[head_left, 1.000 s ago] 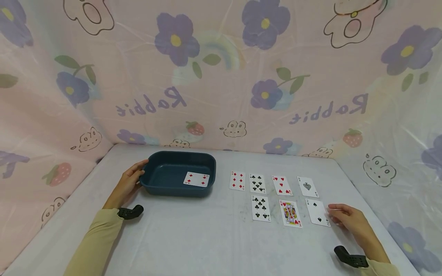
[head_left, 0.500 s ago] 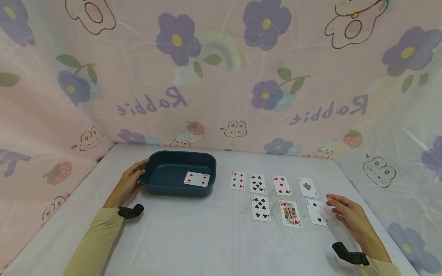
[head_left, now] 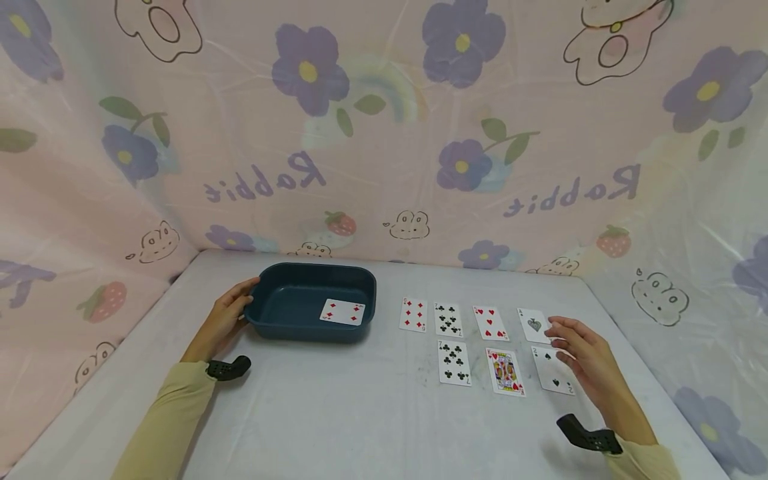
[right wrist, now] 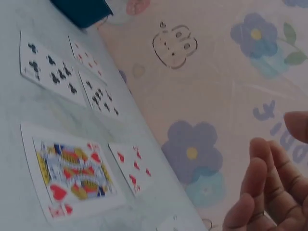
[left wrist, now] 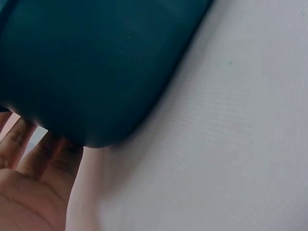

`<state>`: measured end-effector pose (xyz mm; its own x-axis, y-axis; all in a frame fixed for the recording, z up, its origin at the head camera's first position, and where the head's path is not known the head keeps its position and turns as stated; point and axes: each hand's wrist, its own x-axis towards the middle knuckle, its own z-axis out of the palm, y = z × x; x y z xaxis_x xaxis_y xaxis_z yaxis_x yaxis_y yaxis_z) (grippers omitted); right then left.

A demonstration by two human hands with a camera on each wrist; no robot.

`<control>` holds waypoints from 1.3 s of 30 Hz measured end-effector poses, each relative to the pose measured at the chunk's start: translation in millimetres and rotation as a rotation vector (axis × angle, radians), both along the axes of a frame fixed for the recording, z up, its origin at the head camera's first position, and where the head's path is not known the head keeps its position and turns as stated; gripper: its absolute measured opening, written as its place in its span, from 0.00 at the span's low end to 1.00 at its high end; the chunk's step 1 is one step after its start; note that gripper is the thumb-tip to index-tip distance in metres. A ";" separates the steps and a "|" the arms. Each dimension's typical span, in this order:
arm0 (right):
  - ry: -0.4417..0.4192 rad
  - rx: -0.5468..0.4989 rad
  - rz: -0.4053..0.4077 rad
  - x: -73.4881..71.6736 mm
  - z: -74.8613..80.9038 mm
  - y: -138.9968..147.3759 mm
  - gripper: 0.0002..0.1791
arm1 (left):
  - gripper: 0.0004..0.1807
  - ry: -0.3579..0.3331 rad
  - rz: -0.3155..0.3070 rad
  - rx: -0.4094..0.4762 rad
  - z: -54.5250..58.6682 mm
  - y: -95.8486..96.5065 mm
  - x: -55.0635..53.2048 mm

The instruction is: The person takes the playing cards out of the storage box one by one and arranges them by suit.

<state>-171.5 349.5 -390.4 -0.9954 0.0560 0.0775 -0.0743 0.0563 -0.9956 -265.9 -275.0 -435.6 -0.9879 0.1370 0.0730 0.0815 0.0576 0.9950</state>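
Note:
In the head view my left hand (head_left: 223, 319) holds the left end of a dark teal bin (head_left: 282, 331). The left wrist view shows its fingers (left wrist: 36, 156) passing out of sight behind the bin wall. A four of diamonds (head_left: 343, 311) lies face up in the bin. My right hand (head_left: 591, 363) hovers with loosely bent fingers and holds nothing. Its fingertips are over the right edge of the ace of spades (head_left: 532, 325). Below them lies the two of spades (head_left: 550, 370), partly covered by the hand. Whether the fingertips touch the ace, I cannot tell.
Left of the spades lie the king of hearts (head_left: 505, 372), a hearts card (head_left: 490, 323), the seven of clubs (head_left: 454, 362), another clubs card (head_left: 449, 320) and the six of diamonds (head_left: 414, 315). A patterned curtain (head_left: 372, 147) stands behind the white tabletop (head_left: 348, 413).
My right hand has moved from beside the two of spades, up and left, to the right edge of the ace of spades. The left hand and bin stay put.

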 end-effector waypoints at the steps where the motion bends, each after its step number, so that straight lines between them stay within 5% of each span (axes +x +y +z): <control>1: 0.018 0.001 0.010 -1.0 1.3 -3.9 0.10 | 0.26 0.000 0.001 0.000 -0.1 0.0 -0.1; 10: 0.111 0.051 0.065 -13.4 11.0 -43.8 0.13 | 0.26 -0.005 0.001 0.004 0.5 0.0 0.0; 23: 0.224 0.345 0.032 -35.2 13.8 -93.9 0.19 | 0.26 -0.002 0.000 -0.011 0.8 0.5 0.2; 39: 0.521 0.703 0.095 -62.3 23.2 -143.9 0.18 | 0.26 0.000 0.002 -0.022 0.3 -1.0 -0.8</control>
